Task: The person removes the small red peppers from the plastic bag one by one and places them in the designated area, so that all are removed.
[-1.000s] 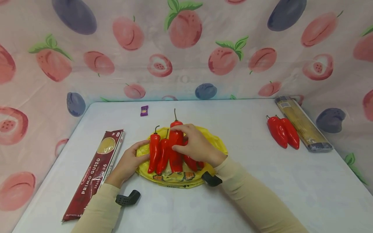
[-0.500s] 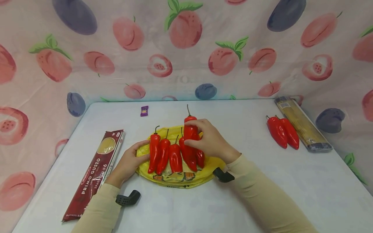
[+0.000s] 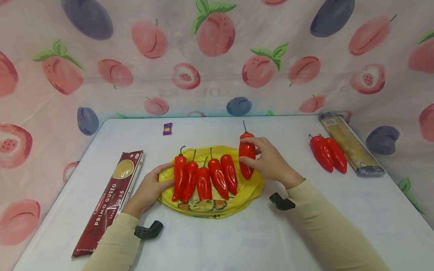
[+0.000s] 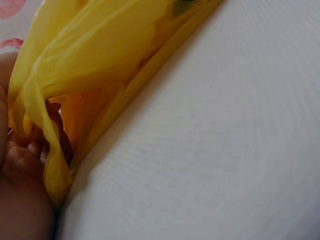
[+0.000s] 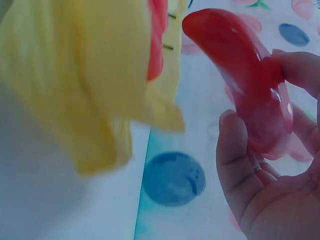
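Observation:
My right hand (image 3: pixel 272 162) holds a red pepper (image 3: pixel 246 156), thumb on one side and fingers on the other, its green stem pointing up. The pepper is over the right edge of a yellow plastic bag (image 3: pixel 249 195). Several more red peppers lie side by side in the bag's rolled-down opening, among them the leftmost pepper (image 3: pixel 179 177). My left hand (image 3: pixel 150 188) grips the bag's left rim, its fingertips close to that pepper. In the left wrist view, folds of the bag (image 4: pixel 100 45) partly hide the curled fingers. The right wrist view shows the held pepper (image 5: pixel 250 80) between thumb and fingers.
A dark red spaghetti pack (image 3: pixel 110 203) lies along the left, beside my left forearm. Two red peppers (image 3: pixel 327 154) lie at the far right next to a clear pack of spaghetti (image 3: pixel 352 145). A small purple wrapped candy (image 3: pixel 167 128) sits near the back edge.
My right hand has lifted the pepper from the middle of the group and carried it right, over the bag's right side. The left hand has stayed at the bag's left rim.

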A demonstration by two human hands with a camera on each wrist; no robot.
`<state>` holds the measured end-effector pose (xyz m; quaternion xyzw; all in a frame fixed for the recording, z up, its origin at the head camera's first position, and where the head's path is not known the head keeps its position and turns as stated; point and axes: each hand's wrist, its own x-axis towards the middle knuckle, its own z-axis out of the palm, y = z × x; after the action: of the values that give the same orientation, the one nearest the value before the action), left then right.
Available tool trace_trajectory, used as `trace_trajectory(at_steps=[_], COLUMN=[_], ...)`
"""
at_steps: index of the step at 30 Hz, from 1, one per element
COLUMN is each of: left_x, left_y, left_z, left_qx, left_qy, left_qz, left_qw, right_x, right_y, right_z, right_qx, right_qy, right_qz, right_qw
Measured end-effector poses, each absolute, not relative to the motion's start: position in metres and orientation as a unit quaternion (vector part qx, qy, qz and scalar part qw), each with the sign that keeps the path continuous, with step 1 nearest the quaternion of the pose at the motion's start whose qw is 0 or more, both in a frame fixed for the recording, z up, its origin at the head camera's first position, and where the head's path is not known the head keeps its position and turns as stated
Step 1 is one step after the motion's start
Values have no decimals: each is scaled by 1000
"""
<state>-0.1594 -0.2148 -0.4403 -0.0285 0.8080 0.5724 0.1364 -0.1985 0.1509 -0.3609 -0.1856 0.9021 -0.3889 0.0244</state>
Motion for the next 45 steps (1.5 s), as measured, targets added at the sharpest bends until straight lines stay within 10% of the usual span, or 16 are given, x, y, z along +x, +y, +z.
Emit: trace_trajectory(at_steps=[45], left_x=[-160], left_y=[-214], left_z=[-440], left_qx=[-29], left_qy=[811], left_qz=[568], left_qw=[137], right_x=[-206], right_y=[277], right_z=[-384], right_qx=[-27], right_qy=[954], right_qz=[-291], right_qw=[67])
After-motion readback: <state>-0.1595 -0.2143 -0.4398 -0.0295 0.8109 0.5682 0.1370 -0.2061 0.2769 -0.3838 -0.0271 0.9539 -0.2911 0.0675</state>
